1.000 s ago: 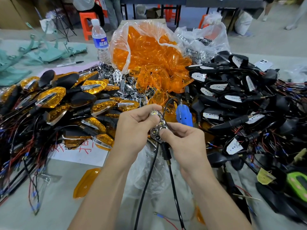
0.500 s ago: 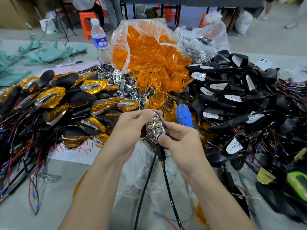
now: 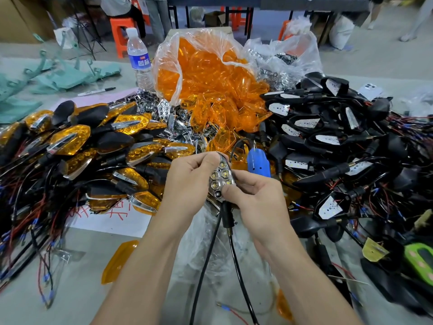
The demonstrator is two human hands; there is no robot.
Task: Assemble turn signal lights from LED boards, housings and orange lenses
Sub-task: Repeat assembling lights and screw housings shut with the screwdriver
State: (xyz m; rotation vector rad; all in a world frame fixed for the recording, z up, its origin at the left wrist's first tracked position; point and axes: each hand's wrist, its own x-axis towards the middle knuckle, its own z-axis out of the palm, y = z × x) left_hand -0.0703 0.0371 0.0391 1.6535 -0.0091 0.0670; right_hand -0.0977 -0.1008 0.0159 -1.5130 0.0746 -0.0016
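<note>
Both hands hold one turn signal housing (image 3: 221, 178) at the table's middle; its chrome reflector with several LED cells faces up. My left hand (image 3: 187, 181) grips its left side and top. My right hand (image 3: 255, 195) pinches its lower right edge with the thumb on the reflector. The housing's black stem and wires (image 3: 226, 231) hang down between my wrists. A clear bag of orange lenses (image 3: 210, 85) spills open behind. One loose orange lens (image 3: 119, 260) lies near my left forearm.
Finished orange-lensed lights (image 3: 82, 148) are piled at the left. Black housings with white LED boards (image 3: 339, 141) are heaped at the right. A blue tool (image 3: 257, 163) stands behind my hands. A water bottle (image 3: 138, 59), a bag of chrome reflectors (image 3: 283, 59) and a marker (image 3: 96, 91) sit further back.
The housing has turned from edge-on to face up, so its LED cells show. Both hands shifted slightly with it and keep their hold.
</note>
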